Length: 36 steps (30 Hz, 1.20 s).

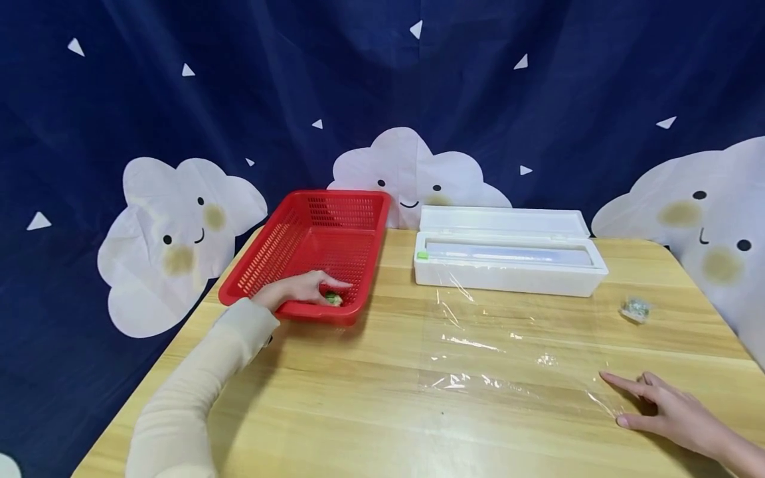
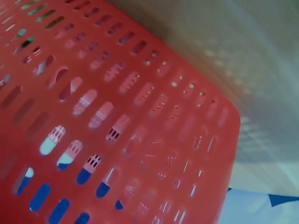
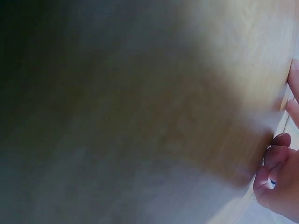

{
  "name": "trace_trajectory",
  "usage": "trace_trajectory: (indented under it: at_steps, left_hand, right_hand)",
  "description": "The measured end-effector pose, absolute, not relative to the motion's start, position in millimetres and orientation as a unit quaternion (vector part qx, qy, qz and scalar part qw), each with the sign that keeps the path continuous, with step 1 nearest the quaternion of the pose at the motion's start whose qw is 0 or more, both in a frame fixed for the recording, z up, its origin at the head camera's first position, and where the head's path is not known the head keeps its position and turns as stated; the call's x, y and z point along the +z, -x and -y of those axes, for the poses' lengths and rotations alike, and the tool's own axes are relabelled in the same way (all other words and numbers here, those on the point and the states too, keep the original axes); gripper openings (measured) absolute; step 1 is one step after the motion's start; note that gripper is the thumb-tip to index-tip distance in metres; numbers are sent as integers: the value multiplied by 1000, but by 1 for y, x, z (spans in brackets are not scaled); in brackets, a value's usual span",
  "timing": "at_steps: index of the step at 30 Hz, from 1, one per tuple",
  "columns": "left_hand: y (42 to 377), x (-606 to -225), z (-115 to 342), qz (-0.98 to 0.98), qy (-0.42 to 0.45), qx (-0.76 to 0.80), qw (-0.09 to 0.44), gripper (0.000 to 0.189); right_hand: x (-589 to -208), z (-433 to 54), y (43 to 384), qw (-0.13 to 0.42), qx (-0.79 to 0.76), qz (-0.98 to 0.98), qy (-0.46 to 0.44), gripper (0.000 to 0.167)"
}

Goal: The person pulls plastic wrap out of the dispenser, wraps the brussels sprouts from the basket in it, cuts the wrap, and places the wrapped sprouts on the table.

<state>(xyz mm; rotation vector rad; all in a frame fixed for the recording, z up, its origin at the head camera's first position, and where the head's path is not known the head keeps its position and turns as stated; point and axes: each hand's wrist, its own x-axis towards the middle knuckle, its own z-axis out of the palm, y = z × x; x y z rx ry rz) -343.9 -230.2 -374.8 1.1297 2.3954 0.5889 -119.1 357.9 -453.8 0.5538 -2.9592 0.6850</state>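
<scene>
My left hand [image 1: 307, 287] reaches over the near rim of the red basket [image 1: 317, 315]. Between its thumb and fingers it pinches a small green and pale vegetable piece [image 1: 333, 299], partly covered by the hand. In the left wrist view the slotted basket wall [image 2: 154, 121] hides that hand. A sheet of clear cling film [image 1: 508, 345] lies spread on the table, running out from a white dispenser box [image 1: 508, 275]. At the film's near right corner is my right hand [image 1: 669, 408], index finger and thumb extended; its curled fingers [image 3: 278, 156] show in the right wrist view.
The dispenser's lid [image 1: 505, 221] stands raised at the back, and a green tab [image 1: 422, 255] sits at the box's left end. A small film-wrapped bundle with green inside [image 1: 635, 309] lies on the wooden table [image 1: 370, 411] at right. A dark blue cloud-patterned cloth [image 1: 358, 79] hangs behind.
</scene>
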Motion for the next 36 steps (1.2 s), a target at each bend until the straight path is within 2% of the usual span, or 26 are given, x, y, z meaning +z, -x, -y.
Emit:
trace_trajectory:
  at_steps: [8, 24, 36]
  left_hand:
    - [351, -378, 226, -881, -387, 149, 227, 46]
    - [368, -395, 239, -846, -453, 188, 211, 35]
    - [347, -372, 229, -928, -302, 159, 146, 44]
  right_hand:
    - [-455, -359, 119, 8, 227, 959, -169, 66]
    - [-455, -357, 119, 45, 234, 955, -177, 66]
    - [-453, -357, 119, 28, 249, 951, -181, 65]
